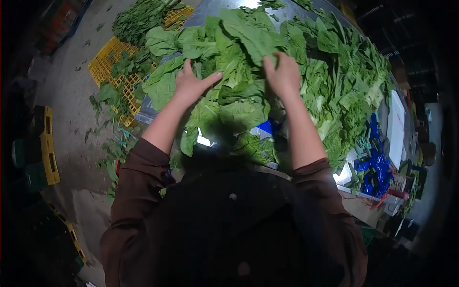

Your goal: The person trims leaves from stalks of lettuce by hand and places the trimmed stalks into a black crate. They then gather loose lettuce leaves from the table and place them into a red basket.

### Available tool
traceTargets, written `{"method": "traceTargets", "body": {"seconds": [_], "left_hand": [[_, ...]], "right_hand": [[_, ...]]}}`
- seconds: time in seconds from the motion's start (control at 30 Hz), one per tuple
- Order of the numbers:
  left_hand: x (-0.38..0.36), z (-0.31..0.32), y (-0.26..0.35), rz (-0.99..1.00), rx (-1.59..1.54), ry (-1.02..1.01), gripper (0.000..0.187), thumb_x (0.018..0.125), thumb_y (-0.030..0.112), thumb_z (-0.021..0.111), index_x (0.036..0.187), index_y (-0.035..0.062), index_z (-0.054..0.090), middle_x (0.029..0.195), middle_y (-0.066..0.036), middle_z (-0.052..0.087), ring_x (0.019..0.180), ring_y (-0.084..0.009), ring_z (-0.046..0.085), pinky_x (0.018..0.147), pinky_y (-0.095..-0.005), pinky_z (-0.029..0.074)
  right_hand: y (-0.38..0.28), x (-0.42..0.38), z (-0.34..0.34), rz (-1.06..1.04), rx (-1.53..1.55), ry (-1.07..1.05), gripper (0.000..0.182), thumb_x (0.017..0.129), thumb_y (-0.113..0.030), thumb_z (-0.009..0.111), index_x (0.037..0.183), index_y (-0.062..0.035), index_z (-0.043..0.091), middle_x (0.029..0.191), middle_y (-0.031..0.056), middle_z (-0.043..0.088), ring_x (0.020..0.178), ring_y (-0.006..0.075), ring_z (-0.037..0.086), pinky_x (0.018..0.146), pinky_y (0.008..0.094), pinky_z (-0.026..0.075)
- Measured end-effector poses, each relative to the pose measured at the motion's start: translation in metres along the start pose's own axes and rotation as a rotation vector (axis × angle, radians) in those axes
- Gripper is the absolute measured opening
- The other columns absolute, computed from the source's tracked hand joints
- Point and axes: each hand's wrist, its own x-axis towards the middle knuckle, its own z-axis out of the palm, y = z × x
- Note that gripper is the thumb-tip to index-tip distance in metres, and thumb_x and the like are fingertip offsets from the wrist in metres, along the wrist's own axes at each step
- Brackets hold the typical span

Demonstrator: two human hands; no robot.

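Large green leaves [232, 62] lie in a loose heap on a metal table [203, 18]. At the left side of this heap is my left hand [192, 86], its thumb and fingers spread apart against the leaves. My right hand [283, 74] is at the heap's right side, with thumb and fingers closed on the lower end of a broad leaf [251, 34]. A bigger pile of leafy greens [334, 81] covers the table to the right of my right hand.
Yellow plastic crates [110, 60] with more greens [138, 21] stand at the left. Loose leaves are scattered on the floor [79, 119]. Blue plastic [380, 167] and a white box [396, 129] are at the right edge of the table.
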Motion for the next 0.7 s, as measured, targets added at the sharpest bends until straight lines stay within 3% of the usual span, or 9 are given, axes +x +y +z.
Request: {"method": "traceTargets", "body": {"seconds": [0.13, 0.23, 0.3, 0.4, 0.47, 0.5, 0.6, 0.63, 0.7], "left_hand": [[0.022, 0.015, 0.005, -0.069, 0.248, 0.125, 0.121, 0.061, 0.069, 0.069, 0.143, -0.0018, 0.016, 0.146, -0.031, 0.018, 0.136, -0.0428, 0.021, 0.109, -0.0437, 0.025], [0.035, 0.045, 0.022, -0.111, 0.312, 0.034, 0.125, 0.060, 0.073, 0.066, 0.144, -0.0032, 0.013, 0.148, -0.033, 0.011, 0.138, -0.0461, 0.013, 0.112, -0.0473, 0.018], [0.032, 0.061, 0.033, -0.066, 0.152, 0.032, 0.126, 0.060, 0.073, 0.066, 0.144, -0.0057, 0.014, 0.149, -0.031, 0.010, 0.138, -0.0460, 0.011, 0.112, -0.0454, 0.019], [0.046, 0.080, 0.032, 0.067, -0.235, -0.030, 0.116, 0.061, 0.058, 0.076, 0.139, -0.0085, 0.022, 0.143, -0.028, 0.026, 0.133, -0.0378, 0.027, 0.109, -0.0393, 0.027], [0.042, 0.075, 0.052, 0.231, -0.776, -0.212, 0.099, 0.061, 0.039, 0.084, 0.131, -0.0088, 0.033, 0.122, -0.019, 0.052, 0.111, -0.0265, 0.052, 0.097, -0.0341, 0.040], [0.035, 0.071, 0.054, 0.130, -0.675, -0.105, 0.090, 0.064, 0.036, 0.083, 0.128, -0.0075, 0.037, 0.117, -0.017, 0.055, 0.106, -0.0245, 0.054, 0.094, -0.0334, 0.042], [0.022, 0.046, 0.089, 0.157, -0.534, -0.125, 0.056, 0.073, 0.023, 0.077, 0.117, -0.0015, 0.052, 0.109, -0.012, 0.061, 0.092, -0.0207, 0.060, 0.081, -0.0317, 0.048], [0.011, 0.039, 0.108, 0.116, -0.566, -0.088, 0.052, 0.077, 0.019, 0.073, 0.119, -0.0019, 0.051, 0.109, -0.012, 0.061, 0.088, -0.0209, 0.062, 0.077, -0.0314, 0.050], [0.007, 0.023, 0.115, 0.126, -0.595, -0.034, 0.045, 0.085, 0.016, 0.061, 0.124, -0.0041, 0.049, 0.109, -0.013, 0.060, 0.090, -0.0217, 0.062, 0.080, -0.0329, 0.050]], "right_hand": [[0.063, 0.045, 0.033, 0.211, 0.021, 0.250, 0.083, 0.086, -0.064, 0.044, 0.141, -0.0036, 0.031, 0.143, 0.0234, 0.034, 0.134, 0.0401, 0.028, 0.107, 0.0482, 0.026], [0.079, 0.076, 0.101, 0.082, 0.418, 0.025, 0.095, 0.086, -0.068, 0.037, 0.139, 0.0100, 0.023, 0.142, 0.0325, 0.028, 0.133, 0.0440, 0.026, 0.109, 0.0456, 0.022], [0.051, 0.067, 0.111, -0.012, 0.438, 0.012, 0.091, 0.089, -0.063, 0.038, 0.137, 0.0134, 0.023, 0.140, 0.0342, 0.029, 0.133, 0.0429, 0.026, 0.110, 0.0418, 0.021], [0.004, 0.049, 0.090, -0.128, 0.851, 0.049, 0.077, 0.094, -0.055, 0.038, 0.136, 0.0091, 0.032, 0.135, 0.0263, 0.042, 0.128, 0.0339, 0.039, 0.107, 0.0394, 0.030], [0.001, 0.051, 0.081, 0.143, 1.564, -0.427, 0.068, 0.096, -0.052, 0.036, 0.133, 0.0041, 0.039, 0.129, 0.0191, 0.049, 0.119, 0.0272, 0.050, 0.098, 0.0370, 0.041], [-0.008, 0.044, 0.071, 0.229, 1.724, -0.473, 0.062, 0.097, -0.051, 0.035, 0.127, 0.0009, 0.048, 0.120, 0.0149, 0.057, 0.103, 0.0245, 0.060, 0.087, 0.0352, 0.049], [-0.018, 0.042, 0.059, 0.012, 1.548, -0.273, 0.067, 0.094, -0.056, 0.039, 0.105, 0.0054, 0.063, 0.093, 0.0148, 0.067, 0.083, 0.0205, 0.064, 0.076, 0.0348, 0.051], [-0.027, 0.046, 0.043, 0.091, 1.552, -0.384, 0.070, 0.091, -0.058, 0.043, 0.099, 0.0088, 0.064, 0.089, 0.0155, 0.067, 0.083, 0.0202, 0.063, 0.075, 0.0355, 0.050], [-0.047, 0.050, 0.007, -0.011, 1.211, -0.234, 0.080, 0.083, -0.067, 0.048, 0.091, 0.0114, 0.064, 0.086, 0.0258, 0.066, 0.086, 0.0317, 0.065, 0.077, 0.0384, 0.049]]}}
